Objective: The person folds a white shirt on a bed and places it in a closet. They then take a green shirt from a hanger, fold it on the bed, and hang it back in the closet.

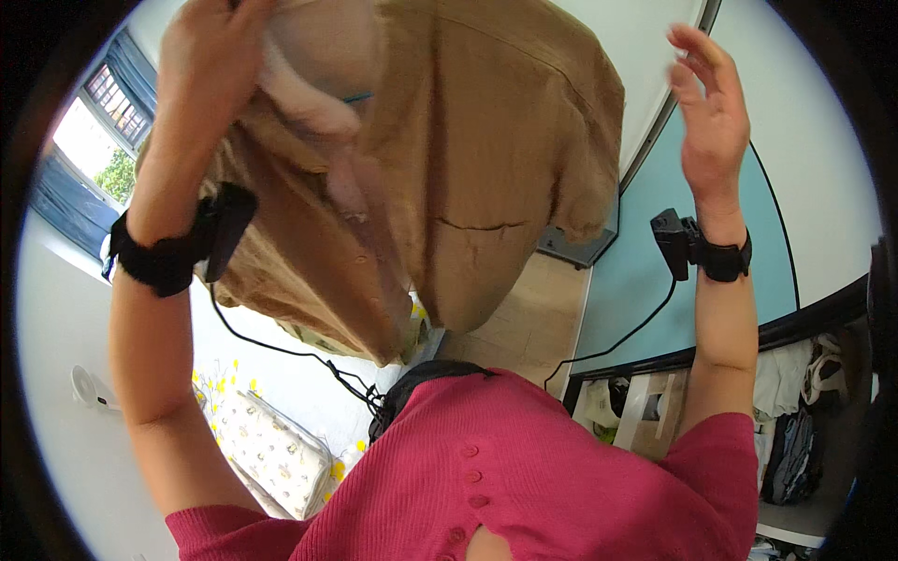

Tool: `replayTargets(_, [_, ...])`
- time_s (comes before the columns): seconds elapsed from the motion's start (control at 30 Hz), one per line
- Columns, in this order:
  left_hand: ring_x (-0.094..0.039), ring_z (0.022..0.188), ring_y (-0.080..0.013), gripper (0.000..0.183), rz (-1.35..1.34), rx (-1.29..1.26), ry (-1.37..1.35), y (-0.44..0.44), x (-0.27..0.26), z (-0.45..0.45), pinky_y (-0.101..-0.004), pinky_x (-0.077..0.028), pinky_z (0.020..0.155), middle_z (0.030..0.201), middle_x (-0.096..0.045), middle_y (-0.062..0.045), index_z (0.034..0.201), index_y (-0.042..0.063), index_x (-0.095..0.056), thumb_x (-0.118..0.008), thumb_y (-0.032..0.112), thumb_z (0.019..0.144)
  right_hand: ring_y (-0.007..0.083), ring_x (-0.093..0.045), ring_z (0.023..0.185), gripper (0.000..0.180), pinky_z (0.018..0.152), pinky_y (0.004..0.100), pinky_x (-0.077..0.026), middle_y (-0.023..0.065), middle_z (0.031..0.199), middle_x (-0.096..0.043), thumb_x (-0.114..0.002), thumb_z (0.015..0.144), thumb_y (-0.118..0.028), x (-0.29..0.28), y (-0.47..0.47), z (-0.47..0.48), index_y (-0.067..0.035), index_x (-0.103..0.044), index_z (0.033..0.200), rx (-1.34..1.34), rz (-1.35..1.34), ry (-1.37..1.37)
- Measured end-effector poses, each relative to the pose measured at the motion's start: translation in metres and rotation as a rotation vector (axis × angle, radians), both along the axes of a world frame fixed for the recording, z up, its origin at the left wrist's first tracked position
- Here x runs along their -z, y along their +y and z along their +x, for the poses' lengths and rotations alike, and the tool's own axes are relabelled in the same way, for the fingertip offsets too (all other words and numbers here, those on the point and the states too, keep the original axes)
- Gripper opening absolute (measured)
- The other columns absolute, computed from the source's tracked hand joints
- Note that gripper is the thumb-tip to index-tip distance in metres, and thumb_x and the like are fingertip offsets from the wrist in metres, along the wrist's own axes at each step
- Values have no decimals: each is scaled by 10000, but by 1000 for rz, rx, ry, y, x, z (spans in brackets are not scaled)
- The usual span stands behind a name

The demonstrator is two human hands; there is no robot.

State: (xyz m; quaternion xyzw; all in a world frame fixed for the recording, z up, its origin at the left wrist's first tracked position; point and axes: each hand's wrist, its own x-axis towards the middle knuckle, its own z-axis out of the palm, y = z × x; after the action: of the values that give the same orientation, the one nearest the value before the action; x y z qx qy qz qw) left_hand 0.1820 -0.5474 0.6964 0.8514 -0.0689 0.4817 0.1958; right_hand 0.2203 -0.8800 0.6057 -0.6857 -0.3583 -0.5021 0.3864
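Observation:
A brown short-sleeved button-up shirt [484, 140] hangs open in the air before me, its hem low near my body. A small piece of blue [358, 97] shows at its neck opening. My left hand [210, 56] is raised at the top left, beside the shirt's upper part. Its fingers run past the upper edge and blur, so its grip is hidden. On the right, my right hand [715, 105] is raised with bent fingers apart. It holds nothing and stays clear of the sleeve. Black wrist devices [228, 228] are strapped to both forearms, with cables attached.
A bed [280, 336] with yellow-patterned bedding and a folded quilt [273, 449] lies at left, beneath a curtained window [91, 140]. A white fan-like object [84, 386] is near the wall. An open wardrobe [793, 435] with clothes stands at right, by a blue-and-white panel [645, 280].

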Motion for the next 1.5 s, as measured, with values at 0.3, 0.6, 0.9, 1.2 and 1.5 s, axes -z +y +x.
replayTargets(0.3, [-510,670,-122,206,-17,444,-155,-44,15,-33,-266,-425,589,730,-573,-65,936,-22,-590,-549,180,925,179,-599,701,176,648,273,-471,128,801,-641,-606,841,-76,-50,99,-36,28,-619,982,45,-255,-4])
replayTargets(0.6, [-186,1349,-438,699,424,310,488,46,228,-39,-521,-174,1094,1437,-244,-240,1385,103,-360,-629,311,774,123,-593,969,310,870,251,-451,78,1071,-647,-579,913,-246,-82,58,-1,-64,-621,1161,214,-5,223])
replayTargets(0.9, [-641,853,-277,431,-364,409,1370,176,370,-80,-359,-501,747,991,-665,-158,1156,21,-566,-608,312,841,143,-594,999,298,890,266,-446,76,1107,-635,-561,923,-217,-65,-22,7,-73,-618,1178,598,-113,257])
replayTargets(1.2, [-613,960,-342,389,-292,-290,1310,342,462,-93,-382,-479,851,1000,-652,-203,1031,14,-646,-621,316,787,114,-541,887,194,801,243,-427,40,972,-597,-545,913,-111,-19,-64,45,23,-606,1040,122,-134,625])
replayTargets(1.5, [-577,1045,-347,453,-767,-615,1077,449,579,-67,-380,-453,913,1067,-628,-216,1106,7,-611,-610,332,790,125,-468,726,409,663,266,-374,21,801,-479,-503,878,-452,-1,-36,81,-44,-521,861,38,-314,849])
